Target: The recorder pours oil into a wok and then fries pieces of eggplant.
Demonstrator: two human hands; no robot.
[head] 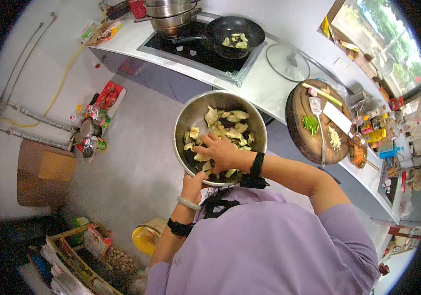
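Observation:
A steel bowl (184, 121) is held in front of my body, above the floor. My left hand (192, 186) grips its near rim, thumb over the edge. Inside lie pale yellow-green vegetable pieces (218, 127), with dark patches among them. My right hand (222, 151) reaches into the bowl, fingers spread and touching the pieces; its palm side is hidden. Beyond the bowl, a black wok (218, 31) on the cooktop (199, 59) contains a small heap of similar pieces (237, 40).
Stacked steel pots (171, 20) stand left of the wok. A glass lid (288, 61) rests on the counter. The round chopping board (299, 140) carries a cleaver (337, 117), a spatula (321, 129), chopped greens (310, 124) and minced garlic (334, 138). Bottles (374, 129) line the right wall.

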